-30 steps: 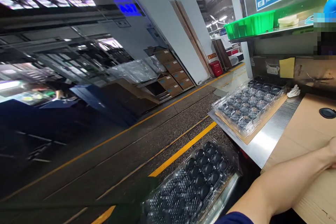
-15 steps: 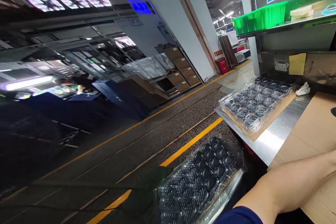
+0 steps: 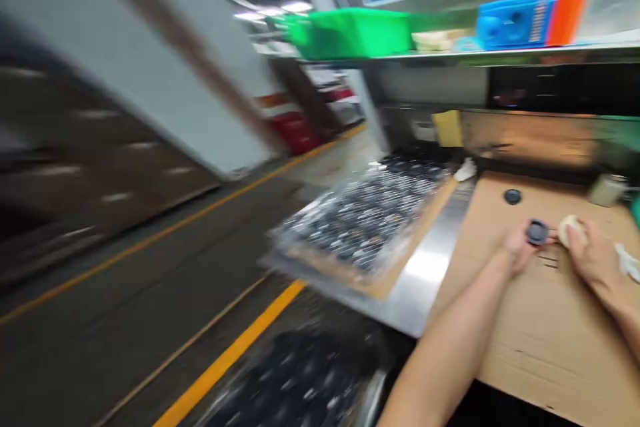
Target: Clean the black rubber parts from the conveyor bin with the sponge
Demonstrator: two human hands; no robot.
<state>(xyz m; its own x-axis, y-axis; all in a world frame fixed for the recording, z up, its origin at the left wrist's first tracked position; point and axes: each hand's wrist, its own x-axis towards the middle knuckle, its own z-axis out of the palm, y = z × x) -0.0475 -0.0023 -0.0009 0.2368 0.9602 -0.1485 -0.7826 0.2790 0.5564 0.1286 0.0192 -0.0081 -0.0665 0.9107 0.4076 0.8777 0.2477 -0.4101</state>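
My left hand (image 3: 520, 247) holds a small round black part (image 3: 537, 232) over the cardboard sheet (image 3: 530, 333). Just to its right, my right hand (image 3: 593, 257) is closed on a cream-coloured pad or cloth (image 3: 570, 230), close beside the black part. Another round black part (image 3: 513, 197) lies on the cardboard beyond my hands. On the left of the metal bench (image 3: 425, 267), a clear plastic tray (image 3: 365, 213) holds several black round parts. Motion blurs much of the view.
A second tray of black parts (image 3: 300, 380) is low at the bottom, beside the bench. Above stands a shelf (image 3: 525, 59) with a green bin (image 3: 355, 33) and a blue box (image 3: 515, 20). At the right lie a roll (image 3: 607, 190) and a white glove or cloth (image 3: 627, 263).
The view has swung right, bringing both hands, the held black part and the cream pad into sight. The trays now appear farther left in the frame.
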